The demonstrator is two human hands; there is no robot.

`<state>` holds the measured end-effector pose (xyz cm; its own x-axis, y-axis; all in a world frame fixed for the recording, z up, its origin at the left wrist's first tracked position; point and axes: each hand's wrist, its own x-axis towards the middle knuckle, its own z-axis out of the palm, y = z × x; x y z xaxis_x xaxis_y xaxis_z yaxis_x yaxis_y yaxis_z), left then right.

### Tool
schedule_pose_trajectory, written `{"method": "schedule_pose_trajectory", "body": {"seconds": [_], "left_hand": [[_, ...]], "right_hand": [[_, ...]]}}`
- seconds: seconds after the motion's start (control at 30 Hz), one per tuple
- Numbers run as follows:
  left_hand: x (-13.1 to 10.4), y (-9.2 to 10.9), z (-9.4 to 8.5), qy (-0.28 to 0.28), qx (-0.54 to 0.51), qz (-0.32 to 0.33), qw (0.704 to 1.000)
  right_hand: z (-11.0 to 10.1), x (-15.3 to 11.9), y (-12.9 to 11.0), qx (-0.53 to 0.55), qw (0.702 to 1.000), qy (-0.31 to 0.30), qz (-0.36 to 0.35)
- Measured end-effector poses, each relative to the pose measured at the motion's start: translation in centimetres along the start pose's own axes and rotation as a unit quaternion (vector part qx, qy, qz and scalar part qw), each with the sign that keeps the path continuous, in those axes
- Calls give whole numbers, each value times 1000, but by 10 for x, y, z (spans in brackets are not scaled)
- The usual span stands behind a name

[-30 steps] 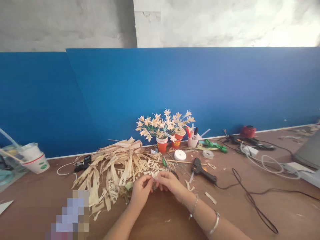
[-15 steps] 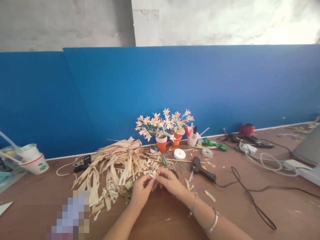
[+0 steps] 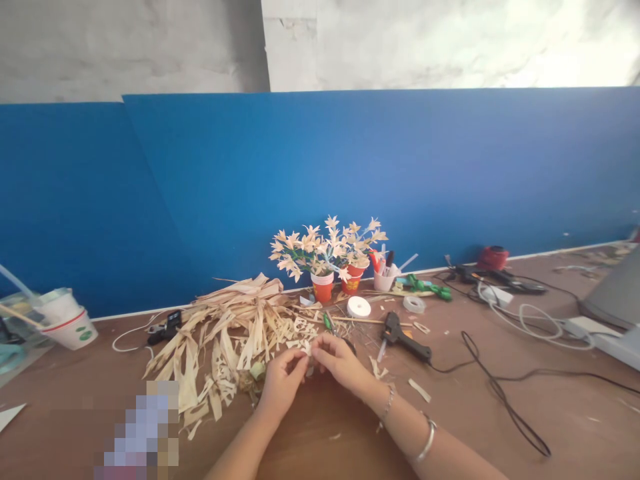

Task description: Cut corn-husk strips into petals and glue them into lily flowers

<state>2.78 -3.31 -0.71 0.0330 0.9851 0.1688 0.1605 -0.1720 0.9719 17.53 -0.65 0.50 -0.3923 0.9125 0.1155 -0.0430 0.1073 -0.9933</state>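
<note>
My left hand (image 3: 283,381) is closed in a pinch, thumb and forefinger on a small pale piece of dried husk (image 3: 307,348). Close beside it, my right hand (image 3: 341,361) pinches at the same piece from the right; its fingertips partly hide the husk. Left of my hands spreads a heap of dried husk strips (image 3: 227,333), some cut into small shapes. Behind them, husk flowers (image 3: 327,250) on green stems stand in orange-red paper cups (image 3: 323,288).
A black glue gun (image 3: 406,341) with its cord lies to the right, near a white tape roll (image 3: 359,307) and a clear one (image 3: 414,305). Pens fill a small cup (image 3: 384,281). Cables (image 3: 505,393) trail across the right side. A white cup (image 3: 70,327) stands far left. A blue partition (image 3: 240,173) closes the back.
My right fingertips have shifted slightly up and away from my left thumb, so a bit more of the pale husk piece shows. Both hands otherwise stay in place.
</note>
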Motion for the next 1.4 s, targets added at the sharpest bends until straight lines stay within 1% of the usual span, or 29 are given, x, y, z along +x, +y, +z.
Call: {"method": "schedule_pose_trajectory", "body": {"seconds": [0.1, 0.27, 0.4, 0.53, 0.63, 0.83, 0.97, 1.03, 1.1, 1.13, 1.17, 1.2, 1.23, 1.27, 1.3, 1.33, 1.37, 1.4], "left_hand": [[-1, 1, -1, 2, -6, 3, 1000], [-1, -1, -1, 8, -10, 16, 1000], [0, -4, 0, 1, -29, -4, 1000], [2, -8, 1, 0, -64, -37, 997], [3, -9, 0, 8, -81, -47, 996], [3, -10, 0, 15, -46, -40, 998], [3, -8, 0, 10, -16, -13, 1000], [3, -7, -1, 6, -3, 1, 1000], [3, -7, -1, 11, -1, 10, 1000], [3, -8, -2, 17, -2, 10, 1000], [4, -9, -2, 25, -5, 8, 1000], [4, -11, -2, 34, -9, 5, 999], [5, -12, -2, 43, -15, 0, 999], [5, -14, -2, 50, -21, -4, 999], [6, -15, -1, 58, -29, -8, 998], [6, -16, -1, 66, -37, -11, 997], [7, -17, -1, 74, -45, -13, 996], [7, -17, 0, 79, -51, -14, 995]], "right_hand": [[1, 1, 1, 27, 999, 9, 15], [2, 0, -3, 70, 996, 13, 59], [2, -1, -5, 84, 994, 12, 69], [1, 1, -3, 64, 996, 23, 51], [1, 1, -2, 54, 997, 33, 46], [0, 1, -4, 41, 997, 38, 58], [2, 1, -2, 26, 998, 32, 50], [1, 3, -2, -7, 999, 32, 41], [-6, 5, -6, -89, 994, 57, 32], [-13, 5, -10, -153, 985, 80, 31], [-22, 5, -15, -235, 964, 118, 28], [-33, 5, -22, -331, 932, 141, 38], [-46, 3, -28, -424, 887, 174, 63], [-60, 0, -35, -506, 832, 203, 99], [-73, -3, -40, -573, 779, 224, 124], [-86, -6, -45, -623, 731, 234, 149], [-98, -10, -47, -657, 693, 236, 177], [-108, -14, -49, -674, 668, 233, 213]]}}
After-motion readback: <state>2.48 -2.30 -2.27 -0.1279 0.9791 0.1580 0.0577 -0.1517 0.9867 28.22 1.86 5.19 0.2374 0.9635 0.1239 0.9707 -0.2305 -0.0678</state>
